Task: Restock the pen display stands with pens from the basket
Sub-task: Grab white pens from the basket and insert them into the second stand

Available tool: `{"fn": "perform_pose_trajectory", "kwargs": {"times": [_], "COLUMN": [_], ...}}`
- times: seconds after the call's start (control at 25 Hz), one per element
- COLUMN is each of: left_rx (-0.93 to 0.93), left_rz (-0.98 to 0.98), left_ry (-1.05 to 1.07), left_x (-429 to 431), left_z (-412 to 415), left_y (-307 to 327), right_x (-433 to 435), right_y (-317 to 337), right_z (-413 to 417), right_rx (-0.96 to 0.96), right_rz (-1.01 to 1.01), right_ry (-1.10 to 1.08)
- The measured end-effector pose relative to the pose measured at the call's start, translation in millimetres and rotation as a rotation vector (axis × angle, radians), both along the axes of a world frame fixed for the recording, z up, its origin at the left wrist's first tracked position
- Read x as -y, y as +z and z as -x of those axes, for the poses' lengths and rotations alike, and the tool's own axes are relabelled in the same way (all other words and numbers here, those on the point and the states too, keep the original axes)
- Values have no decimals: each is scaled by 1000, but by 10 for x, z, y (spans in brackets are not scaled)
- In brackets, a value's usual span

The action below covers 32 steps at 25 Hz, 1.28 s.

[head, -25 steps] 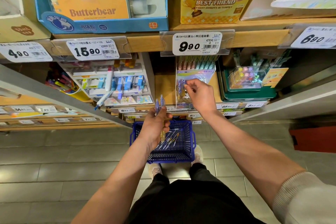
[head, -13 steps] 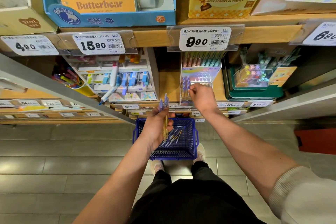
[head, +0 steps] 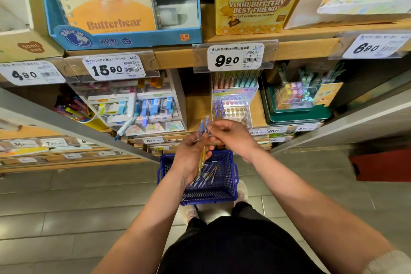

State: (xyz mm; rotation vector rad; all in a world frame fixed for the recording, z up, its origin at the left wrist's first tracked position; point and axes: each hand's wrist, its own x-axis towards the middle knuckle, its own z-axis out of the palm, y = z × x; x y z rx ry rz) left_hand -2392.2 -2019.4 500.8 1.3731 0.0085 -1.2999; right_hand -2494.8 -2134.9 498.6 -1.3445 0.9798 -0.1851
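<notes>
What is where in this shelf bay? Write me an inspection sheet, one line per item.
Surface: wooden shelf, bare strip beside the stand.
Job's things: clear pen display stand, purple pens in its left holes only, many holes empty; blue basket on the floor with loose pens.
Clutter: correction-tape stand to the left; green tray of highlighters to the right.
Grippers: left hand grips a bunch of purple-capped pens; right hand pinches at the top of that bunch.
Cables: nothing seen.
Surroundings: grey tiled floor; Butterbear box on the shelf above; 9.90 price tag.
</notes>
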Motion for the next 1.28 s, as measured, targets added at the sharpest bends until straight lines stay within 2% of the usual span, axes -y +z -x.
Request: {"fn": "perform_pose_trajectory", "kwargs": {"times": [0.12, 0.24, 0.32, 0.4, 0.48, 0.6, 0.68, 0.76, 1.16, 1.28], "left_rx": [-32, 0, 2, -14, 2, 37, 0, -48, -24, -22], "left_rz": [18, 11, 12, -7, -53, -94, -85, -65, -58, -56], "left_ry": [-7, -49, -79, -80, -67, -54, -39, -19, 16, 36], "left_x": [9, -11, -41, -71, -89, -73, -56, -53, -135, -142], "left_z": [10, 17, 2, -32, -69, -112, -134, -151, -145, -147], "left_y": [-34, -72, -88, -102, -105, -94, -72, -39, -34, -20], "right_x": [9, 33, 90, 214, 353, 444, 400, 339, 256, 269], "right_y": [25, 12, 39, 75, 78, -11, -100, -187, -444, -532], "right_z": [10, 44, 71, 107, 135, 116, 73, 35, 10, -28], "right_rx": [-24, -44, 17, 84, 128, 48, -22, -53, -141, -230], "right_rz": [51, -9, -85, -76, -4, 258, 460, 561, 659, 634], "right_ry": [-49, -38, -67, -165, -315, -409, -359, -288, -74, 6]}}
